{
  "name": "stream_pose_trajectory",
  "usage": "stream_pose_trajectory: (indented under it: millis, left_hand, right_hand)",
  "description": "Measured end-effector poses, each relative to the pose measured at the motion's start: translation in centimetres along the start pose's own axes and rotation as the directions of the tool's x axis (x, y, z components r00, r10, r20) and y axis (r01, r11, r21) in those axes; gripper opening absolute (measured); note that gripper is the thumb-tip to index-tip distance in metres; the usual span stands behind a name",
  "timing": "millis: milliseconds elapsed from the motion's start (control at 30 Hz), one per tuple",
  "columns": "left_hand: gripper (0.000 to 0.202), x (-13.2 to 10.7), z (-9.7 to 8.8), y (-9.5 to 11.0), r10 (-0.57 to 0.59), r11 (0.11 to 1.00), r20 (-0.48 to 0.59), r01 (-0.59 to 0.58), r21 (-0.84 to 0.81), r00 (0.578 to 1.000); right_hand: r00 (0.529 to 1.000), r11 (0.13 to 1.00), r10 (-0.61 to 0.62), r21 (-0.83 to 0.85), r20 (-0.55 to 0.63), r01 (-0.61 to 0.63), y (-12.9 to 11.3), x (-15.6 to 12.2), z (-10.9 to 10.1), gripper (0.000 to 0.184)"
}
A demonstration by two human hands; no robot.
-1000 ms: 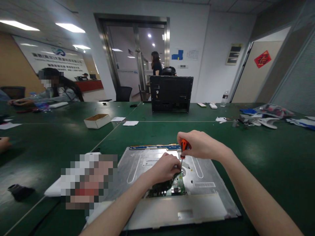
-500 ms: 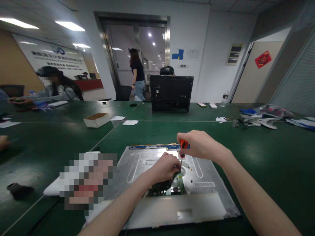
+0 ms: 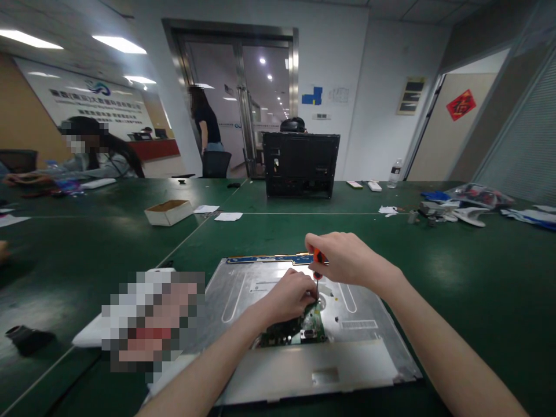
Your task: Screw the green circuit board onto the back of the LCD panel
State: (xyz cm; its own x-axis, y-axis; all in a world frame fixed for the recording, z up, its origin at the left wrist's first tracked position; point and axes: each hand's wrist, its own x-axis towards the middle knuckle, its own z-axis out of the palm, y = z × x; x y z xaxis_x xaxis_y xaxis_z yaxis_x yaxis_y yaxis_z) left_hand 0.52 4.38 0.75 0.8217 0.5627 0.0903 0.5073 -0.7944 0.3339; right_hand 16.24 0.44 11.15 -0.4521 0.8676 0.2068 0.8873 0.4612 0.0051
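Observation:
A silver metal display panel lies face down on the green table in front of me, with a green circuit board on its middle. My right hand is closed round an orange-handled screwdriver, held upright with its tip down at the board's far edge. My left hand rests on the board with its fingers curled and pinched right at the screwdriver's tip; what they hold is hidden.
A black monitor housing stands upright at the table's far side. A small cardboard box and papers lie left of centre. Loose parts and bags sit at the right. A black object lies near left. One person sits at the far left; another walks by the glass door.
My hands have stayed at the board, and the right hand has shifted slightly left with the screwdriver. The person by the door has walked to the left.

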Motion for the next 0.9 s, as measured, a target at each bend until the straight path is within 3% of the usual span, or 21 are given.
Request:
stream_pose_trajectory:
  millis: [133,367,500,600,800,900]
  left_hand:
    - [0.016,-0.06,-0.12,0.24,-0.009,1.000,-0.003,0.009,0.016,1.000]
    - [0.016,-0.30,-0.12,0.53,-0.016,0.998,-0.026,0.018,0.063,1.000]
    - [0.015,-0.28,-0.13,0.54,-0.025,0.999,-0.026,0.026,0.047,0.999]
    - [0.014,-0.23,-0.16,0.52,-0.033,0.999,-0.019,0.034,0.024,0.999]
    - [0.015,-0.23,-0.06,0.35,-0.027,0.999,-0.016,0.028,0.042,1.000]
    - [0.015,-0.20,0.01,0.22,-0.021,0.999,-0.015,0.021,0.039,1.000]
  right_hand:
    - [0.999,0.997,0.038,-0.072,0.013,-0.037,0.00,0.03,-0.10,0.024]
    - [0.997,0.995,-0.037,0.099,0.072,0.030,0.59,-0.71,-0.67,0.015]
    - [0.999,0.998,0.050,-0.026,0.016,-0.049,0.39,-0.23,-0.45,0.012]
    - [0.997,0.994,0.080,-0.080,0.015,-0.079,0.30,-0.04,-0.33,0.021]
    - [0.998,0.995,-0.025,0.098,0.063,0.019,0.86,-0.71,-0.58,0.012]
    - [0.998,0.995,-0.035,0.093,0.051,0.030,0.82,-0.74,-0.66,0.013]
